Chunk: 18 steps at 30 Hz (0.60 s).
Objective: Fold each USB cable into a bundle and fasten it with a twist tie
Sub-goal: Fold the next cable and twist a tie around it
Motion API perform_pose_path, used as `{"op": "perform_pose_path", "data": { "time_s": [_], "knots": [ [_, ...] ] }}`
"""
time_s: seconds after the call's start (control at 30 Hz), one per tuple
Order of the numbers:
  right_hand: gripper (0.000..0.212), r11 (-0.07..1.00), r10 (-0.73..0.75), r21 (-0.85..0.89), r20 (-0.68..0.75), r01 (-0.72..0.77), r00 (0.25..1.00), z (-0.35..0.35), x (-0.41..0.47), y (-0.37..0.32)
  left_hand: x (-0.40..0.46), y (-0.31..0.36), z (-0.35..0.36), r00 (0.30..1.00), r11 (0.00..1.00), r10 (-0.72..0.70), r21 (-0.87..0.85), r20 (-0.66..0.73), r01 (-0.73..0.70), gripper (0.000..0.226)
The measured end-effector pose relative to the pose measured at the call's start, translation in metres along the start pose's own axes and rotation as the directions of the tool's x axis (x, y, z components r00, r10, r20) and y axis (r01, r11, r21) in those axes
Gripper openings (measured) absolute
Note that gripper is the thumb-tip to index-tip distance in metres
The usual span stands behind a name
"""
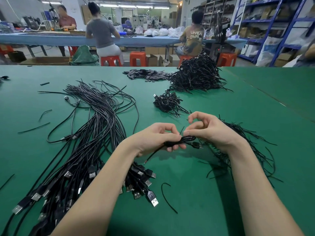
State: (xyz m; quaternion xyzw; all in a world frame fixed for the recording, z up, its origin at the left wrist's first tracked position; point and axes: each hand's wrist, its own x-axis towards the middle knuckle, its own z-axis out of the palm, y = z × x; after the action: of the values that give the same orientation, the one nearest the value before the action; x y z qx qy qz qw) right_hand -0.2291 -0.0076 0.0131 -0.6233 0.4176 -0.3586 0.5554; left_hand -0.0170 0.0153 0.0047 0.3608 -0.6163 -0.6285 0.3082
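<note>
Above the green table (196, 184), my left hand (156, 138) grips a folded black USB cable bundle (186, 140); its plug sticks out to the right and a loose tail hangs toward me. My right hand (209, 130) pinches a thin black twist tie (182, 130) at the bundle's middle, index finger and thumb curled. A fan of loose USB cables (95, 133) lies left, plugs toward me. Under my right wrist sits a heap of twist ties (242, 147).
A small pile of tied bundles (167, 103) lies ahead, a large heap of them (197, 75) farther back, with flat black pieces (146, 74) beside it. Stray ties (167, 198) dot the mat. Seated people work at a blue bench (51, 39) beyond; shelving (272, 28) stands right.
</note>
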Motion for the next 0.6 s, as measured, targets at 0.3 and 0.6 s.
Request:
{"op": "perform_pose_path", "data": {
  "time_s": [0.3, 0.6],
  "knots": [
    [0.036, 0.744, -0.412, -0.658, -0.317, 0.115, 0.854, 0.043, 0.024, -0.014, 0.02, -0.008, 0.0, 0.846, 0.976, 0.099, 0.216, -0.524, 0.019, 0.013],
    [0.042, 0.956, -0.293, -0.129, -0.431, 0.264, 0.853, 0.057, 0.03, -0.006, 0.019, -0.007, -0.005, 0.72, 0.996, 0.089, 0.06, -0.689, -0.066, 0.013]
  ]
}}
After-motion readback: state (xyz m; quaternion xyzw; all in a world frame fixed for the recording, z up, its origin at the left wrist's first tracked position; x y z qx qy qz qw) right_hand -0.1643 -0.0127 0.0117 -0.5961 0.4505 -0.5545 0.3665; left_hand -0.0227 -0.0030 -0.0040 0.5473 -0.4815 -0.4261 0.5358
